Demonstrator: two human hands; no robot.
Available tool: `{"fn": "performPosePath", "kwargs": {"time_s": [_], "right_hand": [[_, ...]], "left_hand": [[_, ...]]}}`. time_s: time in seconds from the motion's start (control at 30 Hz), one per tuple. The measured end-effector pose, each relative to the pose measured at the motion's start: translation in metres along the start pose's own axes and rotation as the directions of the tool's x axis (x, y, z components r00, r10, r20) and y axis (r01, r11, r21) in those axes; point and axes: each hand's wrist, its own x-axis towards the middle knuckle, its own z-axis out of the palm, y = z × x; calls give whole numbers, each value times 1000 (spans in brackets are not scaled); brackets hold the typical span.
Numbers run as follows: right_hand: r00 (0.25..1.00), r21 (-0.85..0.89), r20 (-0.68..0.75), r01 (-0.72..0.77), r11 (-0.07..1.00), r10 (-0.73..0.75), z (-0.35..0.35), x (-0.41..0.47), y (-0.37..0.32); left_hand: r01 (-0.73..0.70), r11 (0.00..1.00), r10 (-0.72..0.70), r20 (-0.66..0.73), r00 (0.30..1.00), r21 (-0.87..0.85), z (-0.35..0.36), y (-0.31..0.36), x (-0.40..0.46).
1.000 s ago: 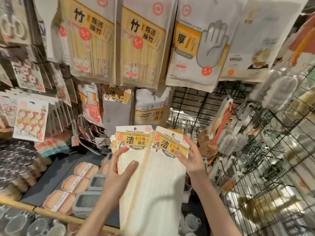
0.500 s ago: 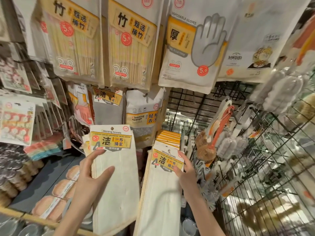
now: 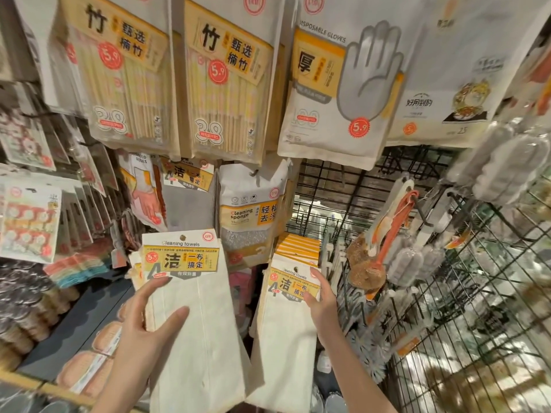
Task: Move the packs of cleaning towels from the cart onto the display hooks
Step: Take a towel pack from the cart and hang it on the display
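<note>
Towels mid-hang, one stack in hand, one at the hook

Left hand (image 3: pixel 140 338): thumb across the front, fingers behind, clamped on a small stack of cleaning towel packs (image 3: pixel 190 299), held upright with the punched hole on top. Right hand (image 3: pixel 320 305): fingertips and thumb pinching the header card of a second pack (image 3: pixel 286 317), fronting a row of yellow-edged packs (image 3: pixel 298 247) apparently hung already, just right of the cleaning sponge bag (image 3: pixel 250 216). Hook itself hidden; cannot tell whether seated. Judged partway: right row nearly settled, left stack not yet hung. Cart out of view.
</note>
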Motion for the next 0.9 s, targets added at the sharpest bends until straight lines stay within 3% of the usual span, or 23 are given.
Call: {"fn": "performPosePath", "kwargs": {"time_s": [0.9], "right_hand": [[998,68,62,-18,998,14,-1,-13,31]], "left_hand": [[46,998,-46,2,999,-35,12,-5,3]]}}
